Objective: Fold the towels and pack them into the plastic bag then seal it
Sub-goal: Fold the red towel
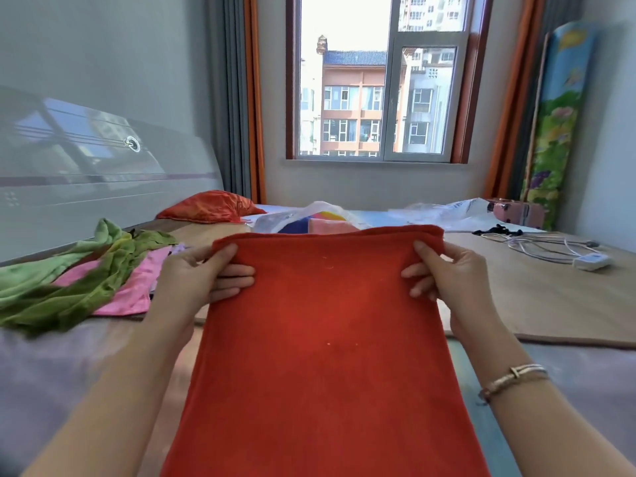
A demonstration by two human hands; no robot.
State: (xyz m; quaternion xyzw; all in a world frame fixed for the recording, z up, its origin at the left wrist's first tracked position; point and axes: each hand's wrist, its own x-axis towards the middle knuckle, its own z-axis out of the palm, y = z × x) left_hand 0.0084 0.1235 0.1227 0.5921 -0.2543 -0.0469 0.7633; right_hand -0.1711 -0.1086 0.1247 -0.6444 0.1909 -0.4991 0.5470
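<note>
A red towel (327,339) hangs upright in front of the person, held by its top edge above the bed (550,287); the edge is doubled over into a soft rolled fold, and the cloth falls flat and smooth out of the bottom of the view, an even orange-red with a few tiny pale specks. The left hand (203,277) pinches the top left corner, thumb on the near face along the fold and fingers curled against the cloth below it. The right hand (444,273) makes the same grip on the top right corner; a bracelet (512,376) sits on that wrist. Just behind the towel's top edge lies a clear plastic bag (292,215) with pink, blue and yellow cloth showing in it. To the left, on the bed, crumpled green towels (51,290) lie over a pink towel (137,284). A white cable (550,249) lies to the right.
</note>
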